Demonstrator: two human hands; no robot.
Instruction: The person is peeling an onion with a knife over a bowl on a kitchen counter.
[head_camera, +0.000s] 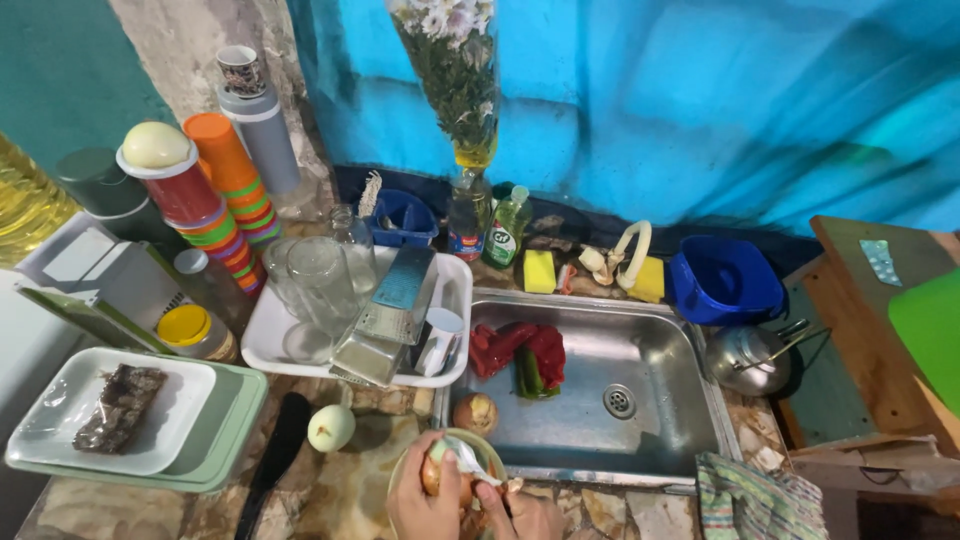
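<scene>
Both hands sit low at the counter's near edge, curled inward over a small bowl (480, 445). The left hand (425, 500) is closed around an onion (438, 474), fingers wrapped beneath it. The right hand (525, 512) pinches a strip of its skin (462, 455) just above. A peeled onion (331, 427) lies left of the left hand; the sink (640, 345) lies beyond both.

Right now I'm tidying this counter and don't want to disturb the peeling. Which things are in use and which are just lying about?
In use:
left hand holding the onion
right hand pulling its skin
bowl beneath
peeled onion and unpeeled onion nearby

Lying about:
grater
stacked cups
sponges
kettle
red peppers in the sink
</scene>
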